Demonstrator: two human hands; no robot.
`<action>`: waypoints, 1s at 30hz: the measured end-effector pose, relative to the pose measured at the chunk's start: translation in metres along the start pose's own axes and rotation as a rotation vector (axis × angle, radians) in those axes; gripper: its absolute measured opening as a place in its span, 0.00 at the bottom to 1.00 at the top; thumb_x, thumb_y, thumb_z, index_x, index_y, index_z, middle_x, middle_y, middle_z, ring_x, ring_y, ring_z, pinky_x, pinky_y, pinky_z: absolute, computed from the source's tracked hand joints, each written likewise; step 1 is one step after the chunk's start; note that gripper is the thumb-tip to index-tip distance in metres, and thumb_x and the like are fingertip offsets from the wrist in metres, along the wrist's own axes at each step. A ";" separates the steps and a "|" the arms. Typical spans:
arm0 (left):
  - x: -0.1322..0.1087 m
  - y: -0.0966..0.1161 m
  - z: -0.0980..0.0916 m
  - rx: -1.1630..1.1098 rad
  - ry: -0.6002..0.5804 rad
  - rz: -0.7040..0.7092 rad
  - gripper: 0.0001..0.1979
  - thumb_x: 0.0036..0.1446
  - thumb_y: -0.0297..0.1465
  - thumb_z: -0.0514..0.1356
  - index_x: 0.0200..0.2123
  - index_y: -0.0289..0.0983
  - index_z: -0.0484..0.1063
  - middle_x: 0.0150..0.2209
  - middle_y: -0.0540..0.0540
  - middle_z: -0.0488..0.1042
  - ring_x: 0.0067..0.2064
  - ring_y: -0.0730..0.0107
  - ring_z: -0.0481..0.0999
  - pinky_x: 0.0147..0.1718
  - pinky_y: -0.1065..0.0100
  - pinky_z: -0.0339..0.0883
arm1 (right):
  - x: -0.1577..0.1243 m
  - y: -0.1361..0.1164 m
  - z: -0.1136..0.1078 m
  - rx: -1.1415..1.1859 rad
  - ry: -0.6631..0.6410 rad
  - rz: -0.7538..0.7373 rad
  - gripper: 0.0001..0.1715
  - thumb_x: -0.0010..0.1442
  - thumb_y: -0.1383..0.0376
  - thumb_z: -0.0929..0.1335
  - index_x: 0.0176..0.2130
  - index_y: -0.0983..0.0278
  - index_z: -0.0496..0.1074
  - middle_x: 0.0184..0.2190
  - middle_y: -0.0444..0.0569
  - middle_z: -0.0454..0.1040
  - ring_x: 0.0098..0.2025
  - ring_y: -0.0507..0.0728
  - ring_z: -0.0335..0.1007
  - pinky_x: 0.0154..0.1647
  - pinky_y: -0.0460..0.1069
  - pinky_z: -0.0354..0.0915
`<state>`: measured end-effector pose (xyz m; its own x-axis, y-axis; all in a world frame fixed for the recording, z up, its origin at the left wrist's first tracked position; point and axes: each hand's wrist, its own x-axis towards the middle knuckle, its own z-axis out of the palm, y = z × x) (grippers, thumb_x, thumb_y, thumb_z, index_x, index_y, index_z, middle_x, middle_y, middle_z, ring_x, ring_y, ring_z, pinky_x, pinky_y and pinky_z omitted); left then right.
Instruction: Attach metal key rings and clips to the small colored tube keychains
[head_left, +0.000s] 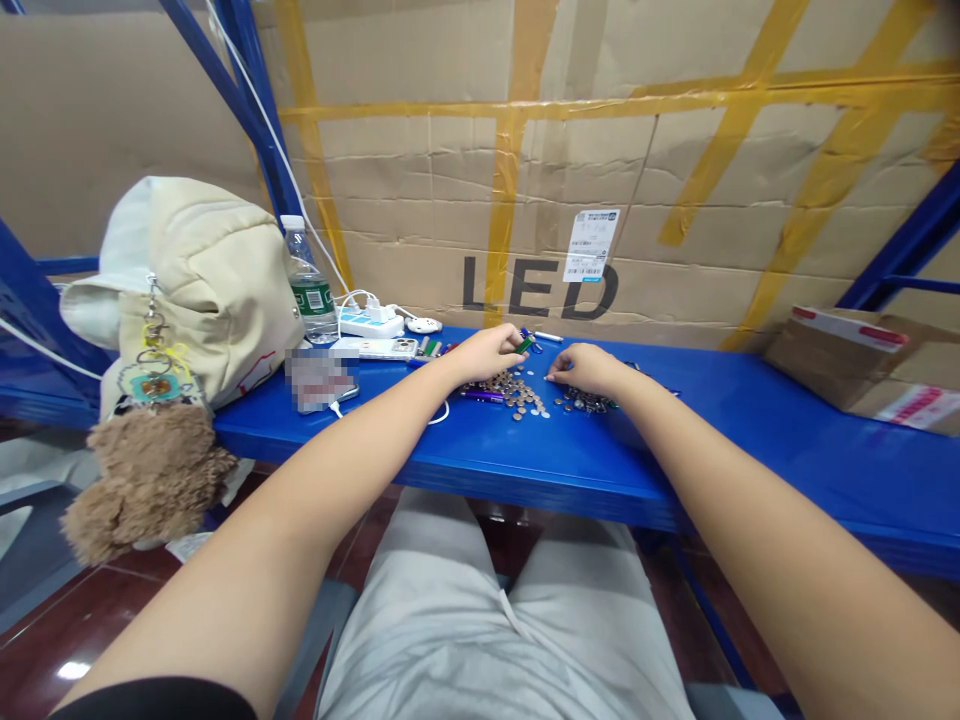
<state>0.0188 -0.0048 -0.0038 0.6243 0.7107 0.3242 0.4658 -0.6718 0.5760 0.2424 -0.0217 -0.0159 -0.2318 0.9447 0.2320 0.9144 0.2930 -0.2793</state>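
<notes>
Tabletop (570, 450) blue | cardboard (427, 180) behind | left fingers (512, 340) clamped on green object (523, 346) | right fingers (561, 371) unclear

Bag (225, 270) left, box (840, 375) right on table (540, 455), apparently coins (517, 390) between, cardboard (420, 220) behind

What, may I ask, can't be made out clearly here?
All in the head view:
- Green item: partly hidden by the left hand holding it.
- Right hand: too small to tell whether its fingertips hold anything.
- Cabled phone: masked by pixelation.
- White label: fine print too small.
- Right-hand carton: cut off by the right edge.
</notes>
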 end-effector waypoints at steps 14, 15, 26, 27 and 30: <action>-0.001 0.000 -0.001 0.042 -0.032 0.015 0.08 0.56 0.32 0.58 0.38 0.38 0.63 0.48 0.42 0.75 0.51 0.63 0.74 0.49 0.61 0.68 | -0.005 -0.017 -0.009 -0.057 -0.124 -0.002 0.07 0.54 0.61 0.69 0.27 0.60 0.76 0.30 0.48 0.79 0.34 0.57 0.74 0.37 0.49 0.66; -0.001 0.001 -0.001 0.045 -0.033 0.014 0.08 0.56 0.32 0.58 0.39 0.38 0.63 0.49 0.42 0.75 0.51 0.63 0.74 0.49 0.61 0.68 | -0.006 -0.018 -0.009 -0.058 -0.126 0.006 0.08 0.55 0.62 0.69 0.26 0.61 0.75 0.30 0.48 0.79 0.34 0.57 0.73 0.36 0.49 0.65; -0.005 0.008 -0.003 0.089 -0.095 0.037 0.07 0.57 0.28 0.57 0.40 0.37 0.64 0.50 0.41 0.75 0.52 0.63 0.74 0.51 0.60 0.67 | -0.021 -0.032 -0.020 0.441 0.076 -0.011 0.28 0.49 0.42 0.68 0.31 0.65 0.73 0.27 0.46 0.74 0.30 0.53 0.64 0.33 0.49 0.60; -0.005 0.008 -0.003 0.081 -0.102 0.047 0.07 0.57 0.28 0.56 0.40 0.37 0.64 0.50 0.41 0.75 0.52 0.64 0.74 0.51 0.61 0.67 | -0.021 -0.033 -0.019 0.477 0.083 -0.021 0.29 0.47 0.41 0.69 0.31 0.65 0.73 0.28 0.46 0.73 0.30 0.53 0.63 0.33 0.49 0.59; -0.005 0.008 -0.002 0.066 -0.108 0.074 0.07 0.57 0.26 0.56 0.40 0.37 0.64 0.51 0.42 0.75 0.53 0.66 0.74 0.51 0.62 0.67 | -0.020 -0.033 -0.018 0.553 0.107 -0.034 0.31 0.45 0.40 0.69 0.31 0.65 0.73 0.29 0.47 0.73 0.30 0.52 0.62 0.33 0.49 0.58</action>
<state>0.0179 -0.0131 0.0005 0.7206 0.6348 0.2790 0.4540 -0.7361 0.5021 0.2231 -0.0523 0.0051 -0.1966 0.9215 0.3349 0.5901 0.3840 -0.7102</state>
